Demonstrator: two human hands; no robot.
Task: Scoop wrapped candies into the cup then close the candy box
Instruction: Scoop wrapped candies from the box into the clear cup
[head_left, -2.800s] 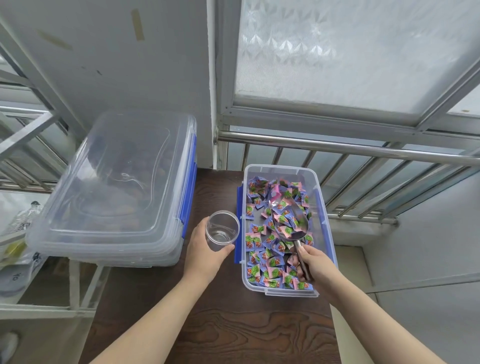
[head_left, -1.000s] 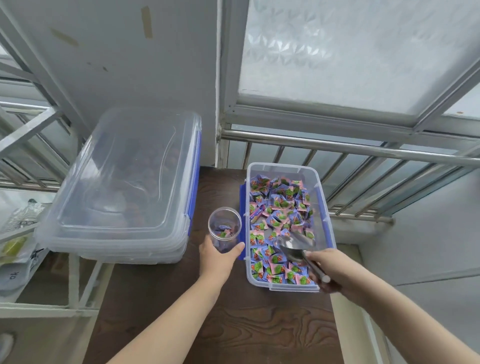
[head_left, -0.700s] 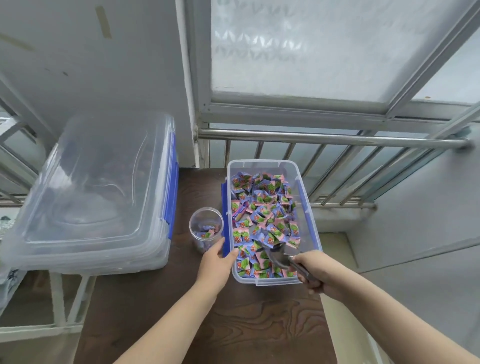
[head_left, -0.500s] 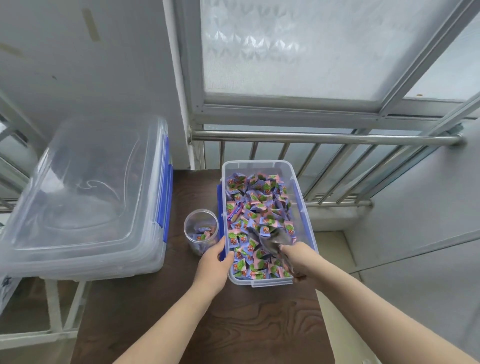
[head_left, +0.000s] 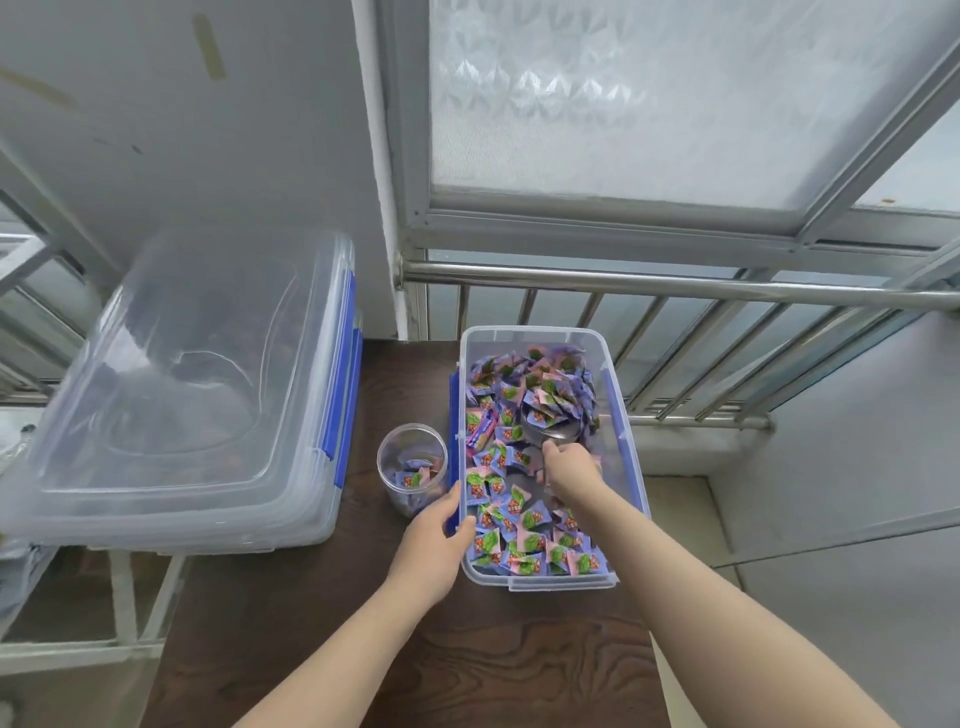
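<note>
We can read no text, brand, number or sign anywhere. The wrapped candies (head_left: 524, 540) in the candy box (head_left: 631, 457) carry printed red, green and purple patterns, but any lettering on the wrappers is too small and blurred for us to make out.

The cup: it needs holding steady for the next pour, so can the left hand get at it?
Probably yes. The left hand sits just in front of the cup, nothing between them; its fingertips lie against the candy box.
</note>
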